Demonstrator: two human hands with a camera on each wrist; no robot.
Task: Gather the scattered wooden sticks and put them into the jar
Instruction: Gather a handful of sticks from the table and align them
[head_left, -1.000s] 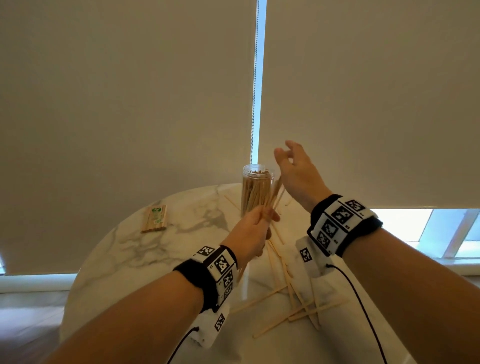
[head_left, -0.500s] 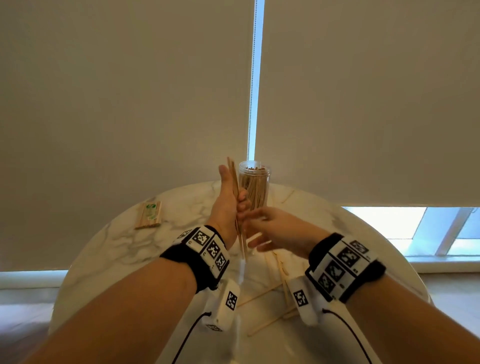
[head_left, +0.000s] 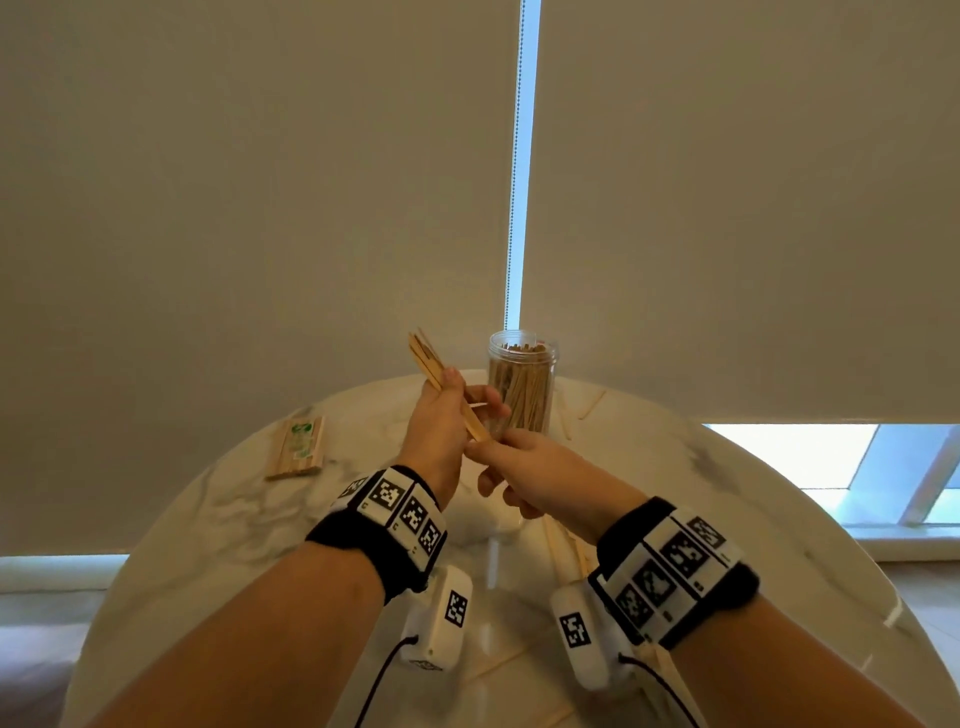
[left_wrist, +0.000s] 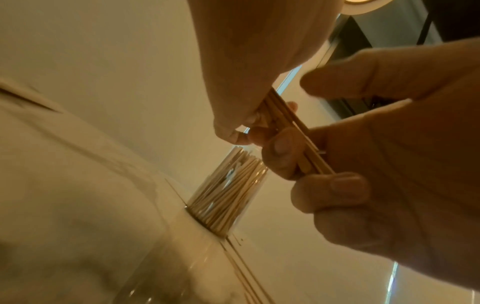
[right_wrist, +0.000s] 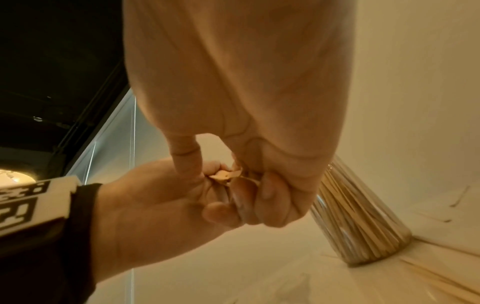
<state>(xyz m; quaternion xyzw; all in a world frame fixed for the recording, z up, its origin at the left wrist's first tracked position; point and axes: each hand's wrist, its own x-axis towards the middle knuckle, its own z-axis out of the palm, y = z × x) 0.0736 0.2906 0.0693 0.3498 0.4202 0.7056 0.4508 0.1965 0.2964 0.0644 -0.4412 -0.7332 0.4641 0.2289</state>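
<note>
A clear jar, packed with wooden sticks, stands at the far middle of the round marble table. Just left of it my left hand grips a small bundle of sticks that tilts up and to the left. My right hand pinches the bundle's lower end. In the left wrist view the bundle runs from my left hand into the curled fingers of my right hand, above the jar. The right wrist view shows the stick ends between both hands, beside the jar.
Loose sticks lie on the table under my right forearm, and a few more lie right of the jar. A wrapped packet of sticks rests at the table's left. Closed roller blinds hang right behind the table.
My right hand came down from above the jar and took hold of the bundle's lower end. The bundle in my left hand went from upright to leaning left.
</note>
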